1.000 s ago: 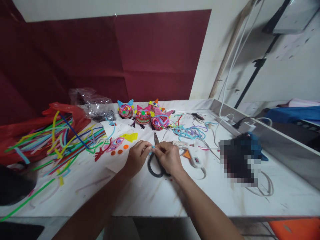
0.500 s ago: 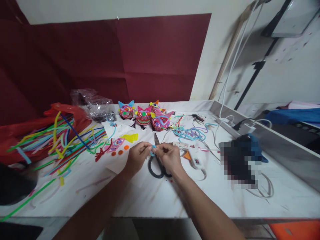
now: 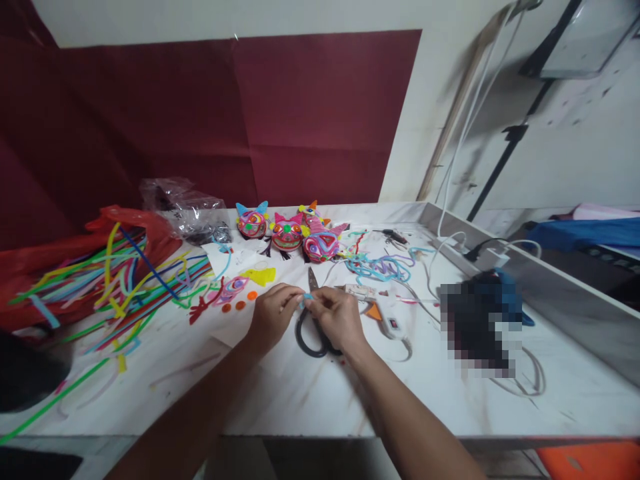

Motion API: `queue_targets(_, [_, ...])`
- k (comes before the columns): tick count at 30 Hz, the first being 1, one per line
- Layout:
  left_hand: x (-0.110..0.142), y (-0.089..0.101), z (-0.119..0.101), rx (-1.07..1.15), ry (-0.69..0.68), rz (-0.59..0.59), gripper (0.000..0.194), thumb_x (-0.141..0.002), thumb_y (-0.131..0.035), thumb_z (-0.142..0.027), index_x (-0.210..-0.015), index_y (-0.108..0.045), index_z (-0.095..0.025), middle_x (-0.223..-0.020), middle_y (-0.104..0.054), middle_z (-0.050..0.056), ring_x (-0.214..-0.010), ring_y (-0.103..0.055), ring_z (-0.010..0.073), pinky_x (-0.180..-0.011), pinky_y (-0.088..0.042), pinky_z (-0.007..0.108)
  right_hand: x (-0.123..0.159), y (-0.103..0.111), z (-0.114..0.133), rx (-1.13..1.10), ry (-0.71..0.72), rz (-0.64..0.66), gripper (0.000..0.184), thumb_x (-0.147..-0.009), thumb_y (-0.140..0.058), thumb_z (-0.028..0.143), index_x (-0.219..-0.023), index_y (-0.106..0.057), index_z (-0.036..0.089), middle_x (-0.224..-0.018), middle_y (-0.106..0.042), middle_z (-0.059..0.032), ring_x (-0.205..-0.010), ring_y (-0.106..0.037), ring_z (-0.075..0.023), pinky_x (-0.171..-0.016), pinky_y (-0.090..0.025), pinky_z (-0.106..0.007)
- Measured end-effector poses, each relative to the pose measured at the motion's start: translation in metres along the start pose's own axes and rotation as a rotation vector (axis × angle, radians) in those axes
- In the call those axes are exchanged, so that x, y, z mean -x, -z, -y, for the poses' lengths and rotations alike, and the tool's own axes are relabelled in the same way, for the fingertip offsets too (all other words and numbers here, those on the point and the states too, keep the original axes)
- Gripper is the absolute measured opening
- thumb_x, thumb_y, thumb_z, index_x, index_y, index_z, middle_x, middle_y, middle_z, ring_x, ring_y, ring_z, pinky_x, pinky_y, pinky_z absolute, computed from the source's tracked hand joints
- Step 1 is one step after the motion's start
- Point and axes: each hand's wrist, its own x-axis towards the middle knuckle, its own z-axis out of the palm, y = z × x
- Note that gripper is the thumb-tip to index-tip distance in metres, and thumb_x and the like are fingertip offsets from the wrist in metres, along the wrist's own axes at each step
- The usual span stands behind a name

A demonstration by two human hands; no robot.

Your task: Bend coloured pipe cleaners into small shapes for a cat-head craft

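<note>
Plainly, a small light-blue fuzzy piece (image 3: 307, 298) sat between the left hand (image 3: 273, 312) and the right hand (image 3: 340, 316), neither nearer, its long axis unclear. Both hands' fingers pinched it, over black-handled metal scissors (image 3: 321, 333).

Clock centred on L hand (image 3: 273, 312) & R hand (image 3: 337, 317). Scissors (image 3: 322, 339) block straight down, approx 12 to 6. Room at 6 over bare table (image 3: 300, 400), past them btwn the forearms (image 3: 400, 410); more at 4, short of grey cord (image 3: 541, 373). Glue gun (image 3: 393, 323) bars 3; dark heap (image 3: 475, 320) beyond, outline blurred, extent hard to tell. Toys (image 3: 287, 233) stop 11–12, pile of sticks (image 3: 135, 287) stops 9.
</note>
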Motion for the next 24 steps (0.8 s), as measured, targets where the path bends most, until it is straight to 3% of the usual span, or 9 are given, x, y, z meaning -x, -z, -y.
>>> queue_targets(3, [0.001, -0.001, -0.003, 0.137, 0.200, 0.013, 0.013, -0.079, -0.060, -0.028, -0.075, -0.068, -0.019, -0.062, -0.066, 0.000, -0.053, -0.062, 0.0136, -0.049, -0.047, 0.022, 0.000, -0.003, -0.002, -0.100, -0.037, -0.011, 0.016, -0.073, -0.064, 0.032, -0.068, -0.071, 0.018, -0.052, -0.059, 0.0021, -0.047, -0.049, -0.0122, -0.049, -0.036, -0.024])
queue_targets(7, [-0.001, -0.003, -0.009, 0.356, 0.403, 0.015, 0.018, -0.072, -0.064, -0.034, -0.074, -0.067, -0.017, -0.049, -0.060, -0.002, -0.044, -0.055, 0.0120, -0.045, -0.045, 0.022, 0.001, -0.007, -0.002, -0.285, -0.073, -0.027, 0.016, -0.069, -0.068, 0.033, -0.066, -0.070, 0.018, -0.050, -0.059, 0.0031, -0.043, -0.047, -0.0107, -0.043, -0.036, -0.023])
queue_targets(13, [-0.004, -0.006, -0.015, 0.499, 0.504, 0.004, 0.024, -0.065, -0.068, -0.037, -0.073, -0.066, -0.015, -0.051, -0.061, -0.001, -0.045, -0.054, 0.0114, -0.048, -0.046, 0.023, -0.001, -0.012, -0.004, -0.438, -0.157, -0.076, 0.015, -0.064, -0.074, 0.032, -0.067, -0.071, 0.017, -0.050, -0.062, 0.0024, -0.043, -0.051, -0.0117, -0.044, -0.040, -0.024])
queue_targets(18, [-0.003, -0.003, -0.008, 0.336, 0.421, 0.031, 0.019, -0.071, -0.061, -0.035, -0.075, -0.065, -0.017, -0.051, -0.059, -0.002, -0.046, -0.055, 0.0129, -0.047, -0.045, 0.024, -0.005, -0.013, -0.012, -0.413, -0.135, 0.047, 0.020, -0.068, -0.073, 0.037, -0.071, -0.070, 0.018, -0.053, -0.063, 0.0018, -0.044, -0.050, -0.0122, -0.044, -0.038, -0.024])
queue_targets(24, [-0.003, 0.001, 0.000, -0.072, -0.014, 0.020, 0.017, -0.081, -0.053, -0.026, -0.072, -0.066, -0.020, -0.072, -0.069, 0.003, -0.068, -0.065, 0.0166, -0.065, -0.051, 0.026, -0.004, -0.004, -0.009, 0.100, 0.203, 0.000, 0.014, -0.080, -0.062, 0.025, -0.080, -0.075, 0.020, -0.075, -0.073, -0.0054, -0.068, -0.064, -0.0189, -0.066, -0.045, -0.029])
